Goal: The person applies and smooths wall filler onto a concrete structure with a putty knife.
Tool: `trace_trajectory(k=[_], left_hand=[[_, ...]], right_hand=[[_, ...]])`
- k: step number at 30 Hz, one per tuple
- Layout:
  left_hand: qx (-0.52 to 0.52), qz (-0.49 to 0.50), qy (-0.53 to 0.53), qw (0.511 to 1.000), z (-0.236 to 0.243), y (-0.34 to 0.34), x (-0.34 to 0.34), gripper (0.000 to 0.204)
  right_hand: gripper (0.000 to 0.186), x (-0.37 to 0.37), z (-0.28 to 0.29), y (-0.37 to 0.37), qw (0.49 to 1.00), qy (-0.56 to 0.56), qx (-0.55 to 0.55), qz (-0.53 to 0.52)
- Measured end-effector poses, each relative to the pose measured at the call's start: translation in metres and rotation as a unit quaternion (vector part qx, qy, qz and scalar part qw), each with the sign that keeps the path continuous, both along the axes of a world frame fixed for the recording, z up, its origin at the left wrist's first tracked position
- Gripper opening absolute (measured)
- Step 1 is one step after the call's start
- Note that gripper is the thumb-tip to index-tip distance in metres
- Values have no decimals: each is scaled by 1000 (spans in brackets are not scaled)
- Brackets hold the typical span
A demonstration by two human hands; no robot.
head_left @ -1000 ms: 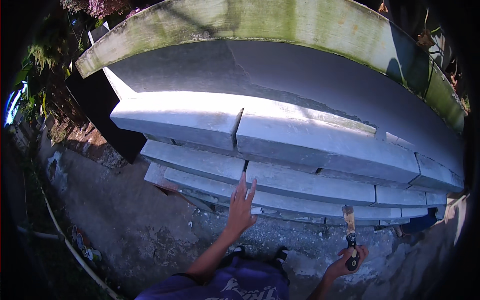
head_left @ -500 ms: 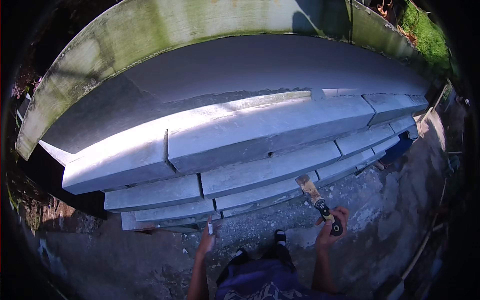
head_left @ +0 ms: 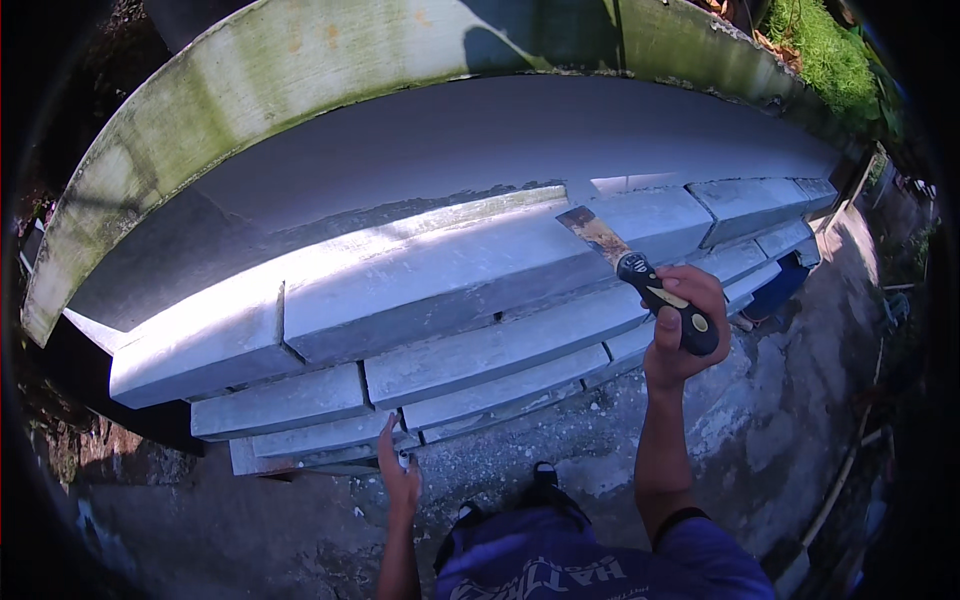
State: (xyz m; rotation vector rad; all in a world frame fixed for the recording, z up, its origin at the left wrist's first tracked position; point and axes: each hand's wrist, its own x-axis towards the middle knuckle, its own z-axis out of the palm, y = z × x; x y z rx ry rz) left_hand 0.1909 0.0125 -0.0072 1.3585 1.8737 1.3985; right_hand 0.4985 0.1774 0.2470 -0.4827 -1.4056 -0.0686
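Note:
My right hand (head_left: 680, 340) grips a putty knife with a black-and-cream handle and a rusty blade (head_left: 595, 233), held up in front of the top row of grey concrete blocks (head_left: 430, 290). Lower and to the left, my left hand (head_left: 398, 470) has its index finger stretched toward the gaps in the lower rows (head_left: 480, 385). Its other fingers are curled on a small white cylindrical object (head_left: 404, 459), partly hidden. Whether the fingertip touches the blocks I cannot tell.
A curved, moss-stained concrete band (head_left: 250, 80) arches over a smooth grey sloping surface (head_left: 420, 150). Green plants (head_left: 810, 55) grow at upper right. Stained concrete ground (head_left: 300, 530) lies below, with a pale pole (head_left: 845, 475) along the right.
The view has swung round over the last second. My right hand has risen with the putty knife from low beside the ground to the upper blocks. My left hand has moved lower relative to the blocks.

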Motion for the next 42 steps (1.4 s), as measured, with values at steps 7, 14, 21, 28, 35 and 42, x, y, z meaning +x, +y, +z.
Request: trace_trajectory(k=[7, 14, 21, 28, 35, 42], left_hand=[[112, 37, 261, 958, 21, 68, 4, 83], [-25, 6, 358, 933, 1, 80, 1, 78], [-7, 42, 389, 920, -7, 80, 1, 90], [-5, 42, 369, 928, 0, 79, 5, 85], [17, 51, 374, 926, -8, 80, 5, 85], [-11, 38, 370, 928, -1, 78, 4, 84]], right_hand=[[19, -48, 78, 49, 991, 20, 57, 122], [21, -75, 86, 69, 988, -56, 136, 41], [22, -82, 92, 68, 992, 15, 121, 26], [23, -81, 89, 74, 993, -10, 116, -14], [22, -88, 87, 81, 989, 5, 145, 10], [23, -92, 85, 89, 994, -23, 107, -15]])
